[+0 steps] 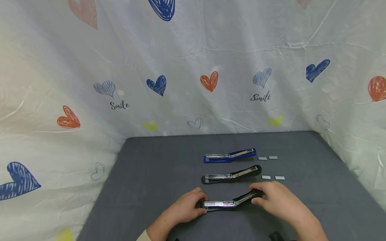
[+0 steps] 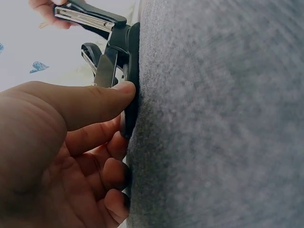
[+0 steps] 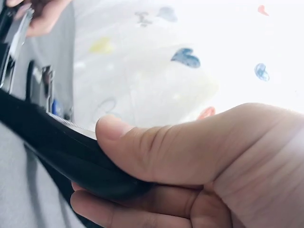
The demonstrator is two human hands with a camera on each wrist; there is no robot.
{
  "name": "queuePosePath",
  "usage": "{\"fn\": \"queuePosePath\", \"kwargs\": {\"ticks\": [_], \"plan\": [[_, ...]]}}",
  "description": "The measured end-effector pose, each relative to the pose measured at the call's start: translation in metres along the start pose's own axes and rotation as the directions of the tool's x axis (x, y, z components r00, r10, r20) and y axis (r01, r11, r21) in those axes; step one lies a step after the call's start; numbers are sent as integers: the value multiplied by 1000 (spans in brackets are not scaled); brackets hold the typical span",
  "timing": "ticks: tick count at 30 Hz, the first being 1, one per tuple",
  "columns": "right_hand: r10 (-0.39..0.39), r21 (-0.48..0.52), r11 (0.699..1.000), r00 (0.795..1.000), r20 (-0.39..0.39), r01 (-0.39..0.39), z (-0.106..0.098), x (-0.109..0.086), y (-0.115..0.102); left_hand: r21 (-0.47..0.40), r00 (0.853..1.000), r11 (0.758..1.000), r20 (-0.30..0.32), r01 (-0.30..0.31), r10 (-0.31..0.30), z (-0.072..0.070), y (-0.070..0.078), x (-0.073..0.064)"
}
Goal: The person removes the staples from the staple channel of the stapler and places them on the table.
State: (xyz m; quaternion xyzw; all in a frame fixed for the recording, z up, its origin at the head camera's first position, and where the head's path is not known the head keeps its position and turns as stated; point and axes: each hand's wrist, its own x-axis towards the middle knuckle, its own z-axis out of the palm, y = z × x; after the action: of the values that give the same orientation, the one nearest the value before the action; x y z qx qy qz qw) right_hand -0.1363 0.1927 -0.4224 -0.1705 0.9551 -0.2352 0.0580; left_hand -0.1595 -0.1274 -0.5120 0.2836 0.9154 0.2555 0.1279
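Nearest to me on the grey table lies a black stapler (image 1: 221, 204), swung wide apart at its hinge so the metal staple channel shows. My left hand (image 1: 188, 206) pinches the base end between thumb and fingers, the base flat on the cloth in the left wrist view. At the other end my right hand (image 1: 275, 199) grips the raised top arm (image 3: 80, 156), thumb on one side and fingers curled under it. Behind it lie a second opened black stapler (image 1: 232, 175) and an opened blue stapler (image 1: 230, 156).
Two small strips of staples (image 1: 266, 177) lie right of the middle stapler, and two more strips (image 1: 262, 158) right of the blue one. A small black object (image 1: 275, 236) shows at the front edge of the view. A white curtain (image 1: 181, 110) with hearts stands behind the table (image 1: 150, 167).
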Motion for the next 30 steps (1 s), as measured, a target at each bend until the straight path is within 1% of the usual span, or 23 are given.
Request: {"fn": "queuePosePath", "kwargs": {"ticks": [4, 9, 15, 22, 25, 30], "plan": [[9, -29, 1000, 1000, 2, -9, 3, -4, 9, -14, 1000, 1000, 5, 0, 0, 0, -2, 0], [63, -22, 998, 997, 47, -62, 7, -7, 17, -31, 1000, 1000, 12, 2, -2, 0, -2, -1], [91, -37, 995, 993, 73, -88, 10, -7, 20, -45, 1000, 999, 12, 13, -12, 0, -1, 1], [118, -45, 992, 987, 105, -114, 12, -4, 20, -51, 1000, 998, 3, 20, -20, 1, -2, 1], [117, -33, 993, 985, 125, -114, 11, -1, 17, -61, 1000, 998, 0, 27, -27, 1, -3, 1], [102, -12, 995, 985, 137, -101, 9, 5, 9, -73, 999, 997, -2, 35, -35, 0, -4, 2]]}}
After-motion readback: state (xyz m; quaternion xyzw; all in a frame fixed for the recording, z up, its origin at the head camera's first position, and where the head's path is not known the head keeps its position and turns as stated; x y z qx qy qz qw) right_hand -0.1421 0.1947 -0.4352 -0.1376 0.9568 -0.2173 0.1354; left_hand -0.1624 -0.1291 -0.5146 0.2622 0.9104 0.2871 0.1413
